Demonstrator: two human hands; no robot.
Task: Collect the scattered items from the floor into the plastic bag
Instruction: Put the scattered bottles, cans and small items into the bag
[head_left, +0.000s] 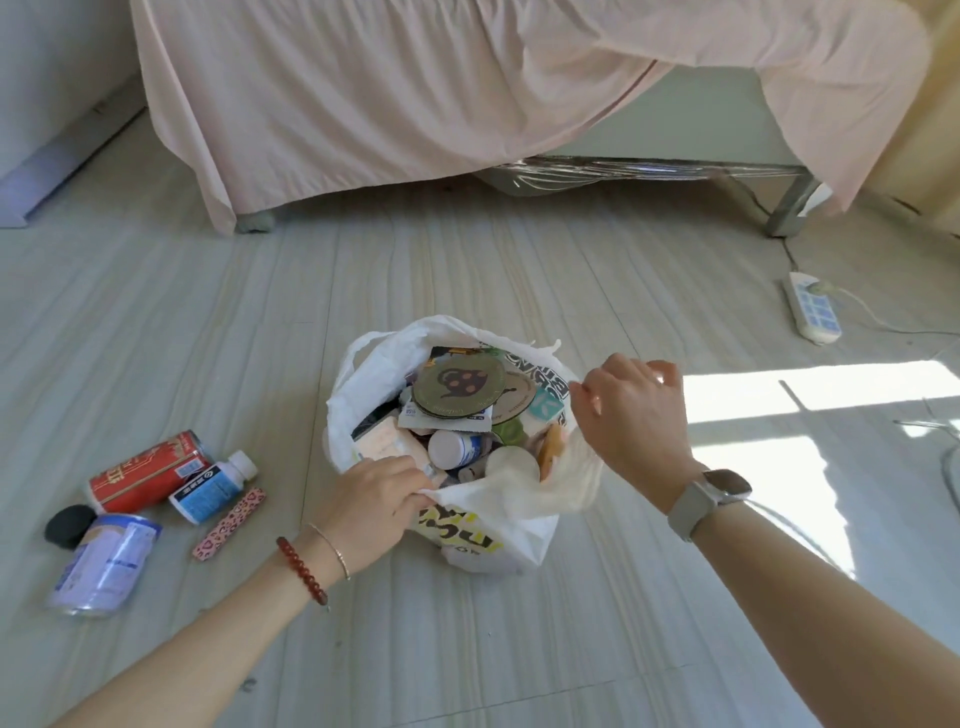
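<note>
Judging by how full the plastic bag (363, 384) already is, overfilling is the main worry. It's standing open on the floor (467, 270) in front of the bed (415, 93), packed nearly to the rim with round coasters (460, 387), a white bottle (454, 449) and other small packets.

The near edge of the rim is pinched by the left hand (371, 506), fingers closed on the plastic. The right hand (631, 415) is curled at the far-right rim; whether plastic is actually gripped there can't be told, since the fingertips are hidden from this angle.

5 things are left on the floor to the left, near each other: a red can (143, 473), a blue-labelled bottle (213, 486), a leopard-print tube (228, 522), a pale blue can (106, 558) and a black round thing (67, 525).

What could go wrong:
- the 2 cans are bulky, so the coasters could get pushed out over the rim
- if 1 side of the rim gets let go, the thin plastic could slump and the stack could slide out
- the cans are lying on their sides and could roll off if nudged
</note>
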